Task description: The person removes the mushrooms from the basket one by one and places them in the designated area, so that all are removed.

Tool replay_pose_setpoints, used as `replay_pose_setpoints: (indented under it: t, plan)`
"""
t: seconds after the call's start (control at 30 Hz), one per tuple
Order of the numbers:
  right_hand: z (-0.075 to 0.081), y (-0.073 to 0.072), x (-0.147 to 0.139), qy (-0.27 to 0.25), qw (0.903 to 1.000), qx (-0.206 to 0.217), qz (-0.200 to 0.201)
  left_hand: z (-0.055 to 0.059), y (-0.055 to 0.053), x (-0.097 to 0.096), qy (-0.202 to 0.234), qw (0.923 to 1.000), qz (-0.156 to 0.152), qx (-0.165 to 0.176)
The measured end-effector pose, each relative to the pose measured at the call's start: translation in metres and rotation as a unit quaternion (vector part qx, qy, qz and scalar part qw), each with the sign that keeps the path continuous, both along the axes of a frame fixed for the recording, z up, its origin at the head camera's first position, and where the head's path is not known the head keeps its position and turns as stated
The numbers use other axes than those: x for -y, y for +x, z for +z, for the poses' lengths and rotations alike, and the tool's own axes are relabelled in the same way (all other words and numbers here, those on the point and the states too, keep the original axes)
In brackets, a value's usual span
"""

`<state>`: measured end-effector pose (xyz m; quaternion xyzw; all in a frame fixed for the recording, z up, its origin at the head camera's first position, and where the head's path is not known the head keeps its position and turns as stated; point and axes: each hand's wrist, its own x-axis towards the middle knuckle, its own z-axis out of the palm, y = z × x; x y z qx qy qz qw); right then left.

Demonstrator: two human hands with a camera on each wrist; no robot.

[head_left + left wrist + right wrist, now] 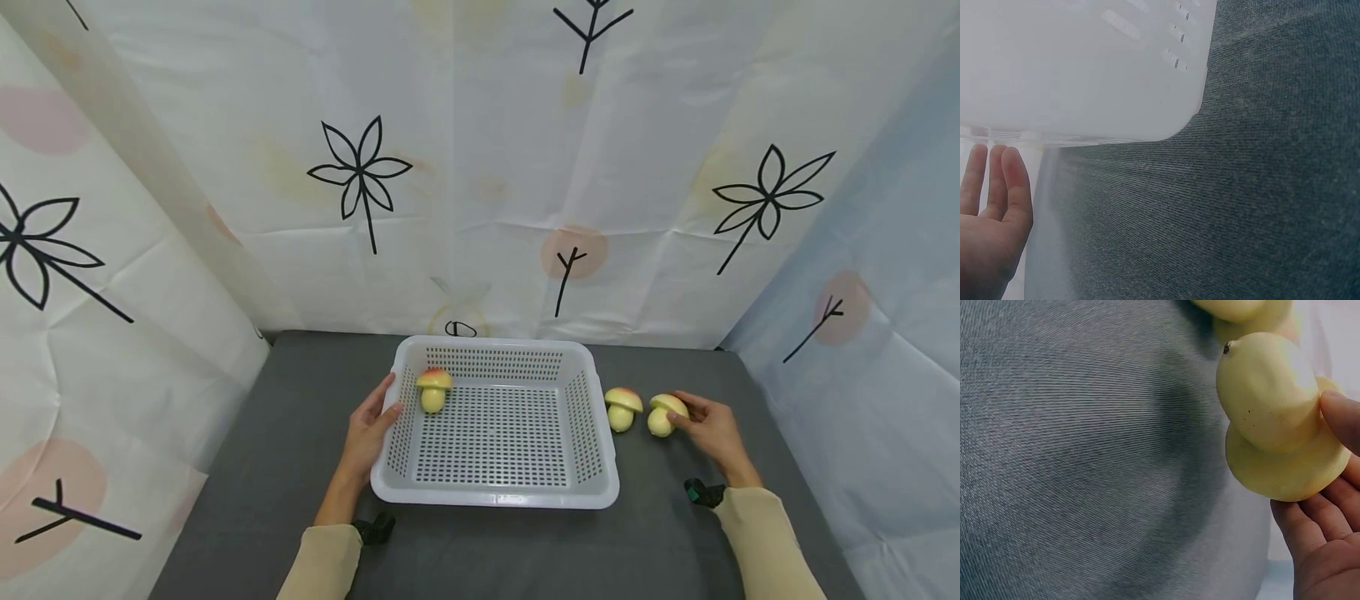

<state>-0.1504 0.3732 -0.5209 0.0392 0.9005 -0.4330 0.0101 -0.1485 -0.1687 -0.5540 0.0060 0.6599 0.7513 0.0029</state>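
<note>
A white plastic basket [495, 498] with perforated walls and floor stands on the dark grey table. Inside it, near the left wall, a toy mushroom [433, 392] stands with its red-yellow cap upward. My left hand [367, 433] touches the basket's left rim; in the left wrist view its fairly straight fingers [1016, 181] meet the basket's edge. Right of the basket, my right hand [708, 429] pinches a pale yellow toy mushroom [1269, 394] by its cap, thumb on one side and fingers on the other. Another toy mushroom [622, 408] stands between it and the basket.
The grey table [510, 550] extends around the basket on all sides. White cloth [480, 167] printed with black leaf shapes hangs behind the table, and more cloth flanks it left and right. Dark straps [703, 493] circle both wrists.
</note>
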Motion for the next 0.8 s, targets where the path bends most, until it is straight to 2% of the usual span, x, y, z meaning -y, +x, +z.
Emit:
replay_pose_setpoints:
  t: [0.43, 0.8]
  plan:
    - [-0.012, -0.008, 0.001, 0.035, 0.9993, -0.012, -0.011, 0.000, -0.001, 0.000, -0.002, 1.0000, 0.003, 0.000]
    - [-0.016, -0.010, 0.002, 0.071, 0.9964, -0.045, 0.007, -0.003, 0.000, 0.001, 0.007, 0.9999, 0.001, 0.008]
